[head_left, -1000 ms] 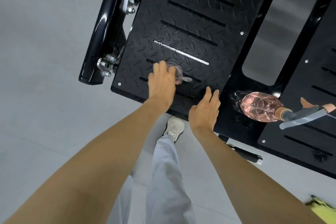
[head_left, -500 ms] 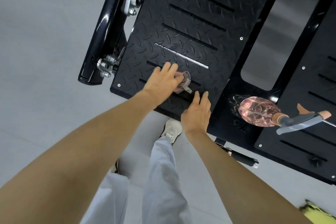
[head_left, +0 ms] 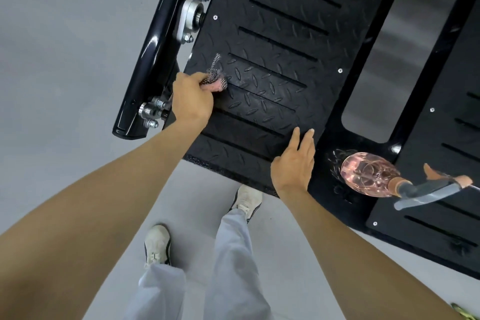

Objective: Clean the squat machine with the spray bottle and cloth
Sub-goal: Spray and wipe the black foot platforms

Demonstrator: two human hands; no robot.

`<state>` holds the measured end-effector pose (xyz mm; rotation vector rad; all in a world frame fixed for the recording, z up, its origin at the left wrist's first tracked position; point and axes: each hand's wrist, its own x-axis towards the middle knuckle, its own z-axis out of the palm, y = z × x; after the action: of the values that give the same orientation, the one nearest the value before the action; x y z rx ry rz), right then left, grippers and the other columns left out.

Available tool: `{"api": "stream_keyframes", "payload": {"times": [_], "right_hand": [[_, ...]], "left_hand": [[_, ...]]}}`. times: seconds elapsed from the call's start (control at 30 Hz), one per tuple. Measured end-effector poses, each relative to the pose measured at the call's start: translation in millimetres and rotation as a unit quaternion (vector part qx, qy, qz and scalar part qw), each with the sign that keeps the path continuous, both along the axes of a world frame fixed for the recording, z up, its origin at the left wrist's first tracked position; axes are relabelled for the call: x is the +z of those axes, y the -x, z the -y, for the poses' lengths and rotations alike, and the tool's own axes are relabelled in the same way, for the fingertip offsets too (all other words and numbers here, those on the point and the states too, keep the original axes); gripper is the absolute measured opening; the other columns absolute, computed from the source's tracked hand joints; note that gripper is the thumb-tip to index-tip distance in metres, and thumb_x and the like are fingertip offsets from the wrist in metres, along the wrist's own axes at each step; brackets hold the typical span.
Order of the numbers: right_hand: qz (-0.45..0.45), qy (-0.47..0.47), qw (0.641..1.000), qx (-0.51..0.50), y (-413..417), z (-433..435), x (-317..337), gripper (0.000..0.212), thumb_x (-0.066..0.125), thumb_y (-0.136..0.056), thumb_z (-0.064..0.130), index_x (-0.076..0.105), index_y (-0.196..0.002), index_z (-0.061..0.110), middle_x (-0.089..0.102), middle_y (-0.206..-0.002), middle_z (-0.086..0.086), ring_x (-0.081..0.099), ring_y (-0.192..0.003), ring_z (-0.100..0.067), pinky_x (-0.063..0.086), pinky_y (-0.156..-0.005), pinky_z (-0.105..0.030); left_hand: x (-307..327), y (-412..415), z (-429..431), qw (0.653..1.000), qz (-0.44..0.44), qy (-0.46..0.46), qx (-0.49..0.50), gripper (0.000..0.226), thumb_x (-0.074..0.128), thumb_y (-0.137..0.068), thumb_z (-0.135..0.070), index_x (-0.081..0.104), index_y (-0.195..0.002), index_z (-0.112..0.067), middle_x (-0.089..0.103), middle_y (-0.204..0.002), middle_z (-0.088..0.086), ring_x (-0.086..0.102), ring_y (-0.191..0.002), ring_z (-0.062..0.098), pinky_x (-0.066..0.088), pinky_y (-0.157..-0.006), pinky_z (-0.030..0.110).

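Observation:
The squat machine's black tread footplate [head_left: 280, 41] slants across the upper middle of the head view. My left hand [head_left: 193, 97] grips a bunched pink and grey cloth [head_left: 215, 78] against the plate near its left edge. My right hand [head_left: 294, 163] lies flat with straight fingers on the plate's lower right corner. A pink see-through spray bottle [head_left: 368, 175] with a grey trigger head lies on its side on the black frame to the right of my right hand, untouched.
A glossy black frame arm [head_left: 158, 41] with silver bolts runs along the plate's left side. A second footplate [head_left: 446, 153] sits at the right, past a steel-backed gap. Grey floor lies left and below, where my legs and white shoes [head_left: 246, 200] stand.
My left hand has drawn the cloth up and to the left across the plate, and its fingers have closed round it. My right hand stays on the plate's lower edge.

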<state>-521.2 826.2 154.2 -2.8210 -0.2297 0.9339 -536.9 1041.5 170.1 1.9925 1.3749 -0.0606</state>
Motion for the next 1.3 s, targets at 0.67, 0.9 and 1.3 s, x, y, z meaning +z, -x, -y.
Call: {"api": "stream_keyframes", "payload": {"times": [0.67,0.9,1.3], "right_hand": [[-0.008,-0.007,0.999,0.044,-14,10,-4,0.08,0.055,-0.089,0.01,0.007,-0.152,0.008,-0.006,-0.16,-0.011,0.0,-0.147,-0.028,0.017,-0.119,-0.038],[-0.022,0.01,0.995,0.093,-24,16,3,0.077,0.051,-0.092,0.014,0.003,-0.153,0.011,-0.006,-0.159,-0.011,0.006,-0.145,-0.029,0.024,-0.117,-0.036],[-0.041,-0.004,0.997,0.058,-46,8,20,0.071,0.053,-0.092,0.012,0.013,-0.151,0.01,0.008,-0.157,-0.015,0.032,-0.134,-0.03,0.041,-0.105,-0.036]], "left_hand": [[-20,-42,102,0.811,-0.111,-0.194,-0.54,0.037,0.044,-0.097,-0.02,0.04,-0.132,-0.01,0.035,-0.131,0.013,0.035,-0.121,0.032,0.043,-0.087,0.041],[-13,-22,24,0.844,-0.198,-0.203,-0.455,0.039,0.05,-0.091,-0.017,0.044,-0.128,-0.008,0.037,-0.125,0.017,0.035,-0.117,0.036,0.041,-0.086,0.046],[4,-45,12,0.993,-0.073,-0.08,-0.048,0.033,0.062,-0.091,-0.02,0.065,-0.123,-0.019,0.048,-0.12,0.013,0.046,-0.115,0.03,0.041,-0.073,0.036]]}}
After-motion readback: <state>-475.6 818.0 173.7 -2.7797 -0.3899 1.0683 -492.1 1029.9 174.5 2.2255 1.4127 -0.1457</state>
